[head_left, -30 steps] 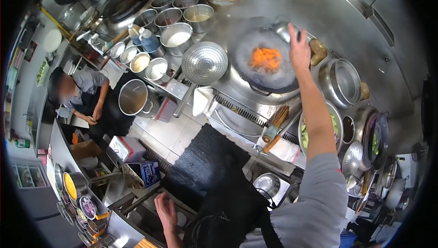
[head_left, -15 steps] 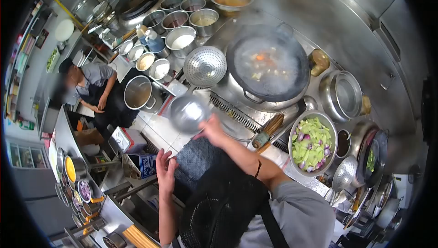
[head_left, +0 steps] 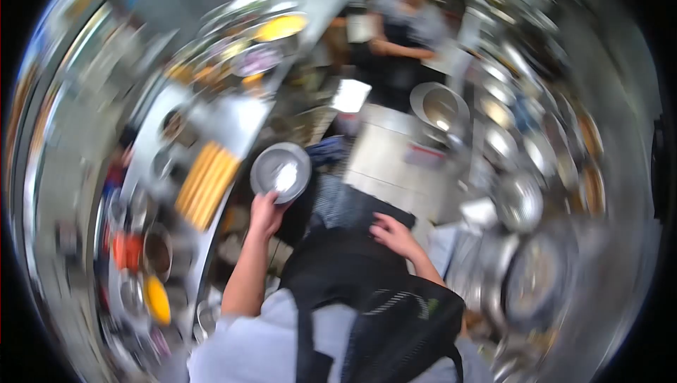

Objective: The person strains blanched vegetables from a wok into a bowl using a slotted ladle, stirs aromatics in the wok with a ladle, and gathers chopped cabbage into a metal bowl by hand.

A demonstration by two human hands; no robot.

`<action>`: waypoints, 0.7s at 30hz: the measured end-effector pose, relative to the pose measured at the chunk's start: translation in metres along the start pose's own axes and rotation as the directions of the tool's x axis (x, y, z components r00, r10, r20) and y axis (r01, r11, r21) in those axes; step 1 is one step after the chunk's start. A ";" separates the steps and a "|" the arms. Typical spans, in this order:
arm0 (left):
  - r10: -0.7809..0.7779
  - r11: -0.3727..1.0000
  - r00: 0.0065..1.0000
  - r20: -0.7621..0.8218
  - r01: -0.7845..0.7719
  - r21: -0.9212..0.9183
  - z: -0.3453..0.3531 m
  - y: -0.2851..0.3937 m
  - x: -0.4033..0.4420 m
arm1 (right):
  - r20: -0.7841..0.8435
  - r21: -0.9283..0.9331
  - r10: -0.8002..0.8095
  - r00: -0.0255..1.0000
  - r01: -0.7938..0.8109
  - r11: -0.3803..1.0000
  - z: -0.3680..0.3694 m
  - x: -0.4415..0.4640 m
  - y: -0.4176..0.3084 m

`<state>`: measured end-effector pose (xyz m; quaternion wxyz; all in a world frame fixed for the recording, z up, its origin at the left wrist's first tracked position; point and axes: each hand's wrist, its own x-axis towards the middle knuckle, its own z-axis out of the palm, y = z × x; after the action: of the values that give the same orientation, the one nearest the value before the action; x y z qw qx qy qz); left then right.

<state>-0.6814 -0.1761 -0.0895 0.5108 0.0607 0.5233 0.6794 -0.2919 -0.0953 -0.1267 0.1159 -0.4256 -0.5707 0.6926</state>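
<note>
My left hand (head_left: 266, 212) grips the near rim of an empty-looking metal bowl (head_left: 281, 171), held in front of me toward the left counter. Its inside faces up and catches a bright glare. To the right of my apron, my right hand (head_left: 396, 235) is held low over the dark floor mat (head_left: 342, 203), with its fingers apart and nothing in them. At the lower right, the wok (head_left: 537, 277) is blurred, with pale food in it.
Long yellow sticks (head_left: 207, 184) lie on the left steel counter (head_left: 236, 119), among several pots. A co-worker (head_left: 405, 27) stands at the top with a large pot (head_left: 438, 109) nearby. A perforated ladle (head_left: 519, 202) rests by the right-hand stove.
The view has swung left, from the stove toward the opposite counter, and blurred. The bowl has passed from my right hand to my left hand. My right hand is now empty.
</note>
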 end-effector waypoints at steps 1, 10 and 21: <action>0.083 0.996 0.995 -0.051 -0.083 0.011 -0.007 0.018 0.006 | -0.051 0.005 0.091 0.995 -0.091 0.996 0.004 -0.001 0.004; 0.332 0.914 0.887 -0.322 -0.387 -0.125 -0.092 0.134 0.105 | -0.097 -0.531 0.174 0.980 -0.198 0.824 0.003 0.082 0.108; 0.253 0.869 0.353 -0.901 -0.492 0.052 -0.324 0.266 0.201 | 0.033 -0.684 0.087 0.996 -0.041 0.729 0.054 0.240 -0.045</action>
<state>-1.1432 -0.2158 -0.1191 -0.0050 -0.2432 0.6005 0.7617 -0.4919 0.0363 -0.1973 -0.0902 -0.4359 -0.7733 0.4516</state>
